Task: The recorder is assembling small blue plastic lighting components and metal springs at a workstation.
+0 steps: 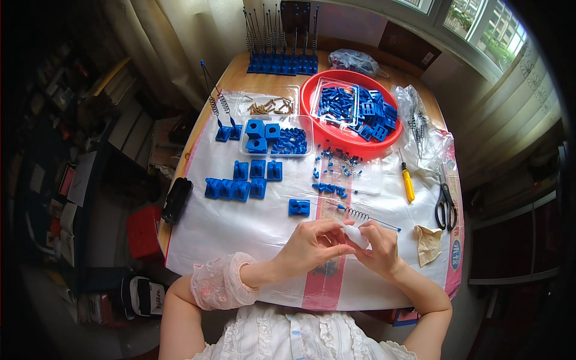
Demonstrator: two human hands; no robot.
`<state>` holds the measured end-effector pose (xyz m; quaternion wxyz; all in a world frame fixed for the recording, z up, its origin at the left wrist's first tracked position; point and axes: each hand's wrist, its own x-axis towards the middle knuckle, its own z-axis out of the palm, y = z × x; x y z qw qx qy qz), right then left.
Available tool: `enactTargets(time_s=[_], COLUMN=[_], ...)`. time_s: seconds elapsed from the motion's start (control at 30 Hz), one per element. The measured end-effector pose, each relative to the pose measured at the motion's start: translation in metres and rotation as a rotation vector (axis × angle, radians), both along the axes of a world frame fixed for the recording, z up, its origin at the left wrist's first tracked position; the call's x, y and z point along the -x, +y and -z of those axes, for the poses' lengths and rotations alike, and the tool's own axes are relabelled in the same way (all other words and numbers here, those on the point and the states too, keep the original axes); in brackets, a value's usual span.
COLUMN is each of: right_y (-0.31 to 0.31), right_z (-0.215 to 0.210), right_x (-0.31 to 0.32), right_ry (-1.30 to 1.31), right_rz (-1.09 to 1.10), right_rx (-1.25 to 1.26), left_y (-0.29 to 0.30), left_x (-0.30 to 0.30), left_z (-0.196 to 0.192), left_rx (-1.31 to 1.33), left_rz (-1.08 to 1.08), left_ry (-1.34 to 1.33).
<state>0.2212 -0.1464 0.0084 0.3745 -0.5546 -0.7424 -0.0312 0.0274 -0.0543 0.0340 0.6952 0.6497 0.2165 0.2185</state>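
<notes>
Above the near part of the table, a small white squeeze bottle [356, 237] with a narrow tip is held between both hands. My right hand [380, 245] wraps its fingers round the body of the bottle. The fingers of my left hand [318, 243] close on its other side, near the tip; whether they also pinch something small is hidden. Just beyond my hands lies a black spring rod [359, 214] with blue ends. A blue square base [299, 207] sits to the left of the rod.
Several blue bases [240, 189] stand at left centre, behind them a clear tub [246, 147] of blue parts. A red basin [384, 143] holds more. Loose small parts [330, 189] lie mid-table. At right are a yellow screwdriver [408, 185], scissors [445, 207] and a beige cloth [428, 245].
</notes>
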Motion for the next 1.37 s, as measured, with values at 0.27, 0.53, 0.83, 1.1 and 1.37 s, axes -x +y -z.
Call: enactTargets(time_s=[0.27,0.53,0.83,1.1,1.37], right_y=[-0.002,0.005,0.002,0.005,0.008], right_z=[0.003,-0.009,-0.01,-0.001,0.017], right_x=[0.006,-0.007,-0.013,-0.047,-0.06], right_ry=[0.085,1.432,1.754,1.936,1.831], right_rz=[-0.046,-0.28,-0.289,-0.125,-0.174], right_rx=[0.047,0.853,0.959,0.502,0.647], left_y=[0.002,0.017,0.015,0.077,0.085], left_x=[-0.004,0.0,-0.001,0.051,0.051], left_z=[0.012,0.013,0.009,-0.03,-0.014], left_rx=[-0.197,-0.333,-0.25,-0.418,-0.471], left_rz=[-0.13,-0.1,-0.057,0.105,-0.163], left_ry=[-0.056,-0.149,-0.106,0.434,0.446])
